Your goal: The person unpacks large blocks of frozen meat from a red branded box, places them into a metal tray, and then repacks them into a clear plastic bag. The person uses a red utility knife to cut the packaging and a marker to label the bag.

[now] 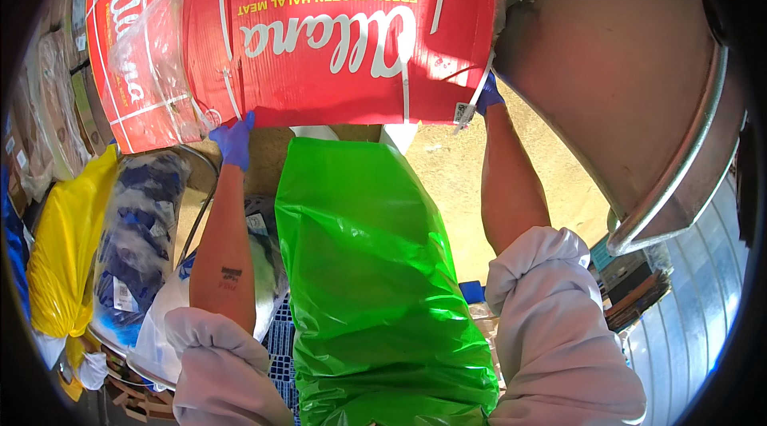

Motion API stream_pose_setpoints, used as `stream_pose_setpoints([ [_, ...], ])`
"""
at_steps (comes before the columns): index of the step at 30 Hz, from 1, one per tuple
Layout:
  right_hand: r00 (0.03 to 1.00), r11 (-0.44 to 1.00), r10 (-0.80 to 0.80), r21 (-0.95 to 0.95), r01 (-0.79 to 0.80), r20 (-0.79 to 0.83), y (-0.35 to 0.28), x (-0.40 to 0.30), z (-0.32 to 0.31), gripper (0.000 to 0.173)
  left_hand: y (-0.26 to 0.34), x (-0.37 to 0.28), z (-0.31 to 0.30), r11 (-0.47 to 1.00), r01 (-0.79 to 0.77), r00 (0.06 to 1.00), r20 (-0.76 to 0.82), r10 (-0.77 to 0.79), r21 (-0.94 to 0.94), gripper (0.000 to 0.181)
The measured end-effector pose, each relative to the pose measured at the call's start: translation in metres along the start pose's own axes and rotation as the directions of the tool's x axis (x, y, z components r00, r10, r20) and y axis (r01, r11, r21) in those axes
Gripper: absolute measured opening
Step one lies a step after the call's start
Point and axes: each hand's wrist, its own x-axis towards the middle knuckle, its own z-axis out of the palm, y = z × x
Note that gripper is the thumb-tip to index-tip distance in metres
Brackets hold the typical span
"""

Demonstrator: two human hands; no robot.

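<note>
A large red cardboard carton of frozen meat, bound with white plastic straps, spans the top of the view with its lettering upside down to me. In a blue glove, my left hand grips the carton's near left corner, beside a strap. My right hand, also gloved in blue, holds the near right edge, its fingers partly hidden by the box. A second red carton adjoins the left side, with torn clear plastic film between the two.
A brown curved-rimmed container crowds the right. At left are a yellow plastic sack, a film-wrapped dark blue bundle and wrapped cartons. My green plastic apron covers my front above a blue plastic grid.
</note>
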Motion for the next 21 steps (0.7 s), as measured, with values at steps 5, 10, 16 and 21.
stream_pose_setpoints([
  [5,1.0,1.0,0.0,0.026,-0.001,0.021,0.003,0.008,0.012,0.035,-0.03,0.029,-0.011,0.998,-0.054,0.998,0.015,0.054,-0.01,0.105],
  [10,1.0,0.999,-0.002,0.054,0.002,-0.008,0.011,0.008,-0.006,0.036,-0.003,-0.007,0.021,0.996,-0.085,0.993,-0.087,0.081,-0.038,0.103],
  [16,0.999,0.99,0.041,0.132,-0.042,0.007,0.02,0.001,-0.003,0.038,-0.016,0.011,0.004,0.999,0.018,1.0,0.002,-0.018,-0.03,0.113],
  [21,0.976,0.977,0.04,0.212,0.006,-0.213,0.006,-0.05,0.022,0.049,-0.057,0.043,-0.012,0.988,-0.034,0.999,0.046,0.027,0.151,0.118],
])
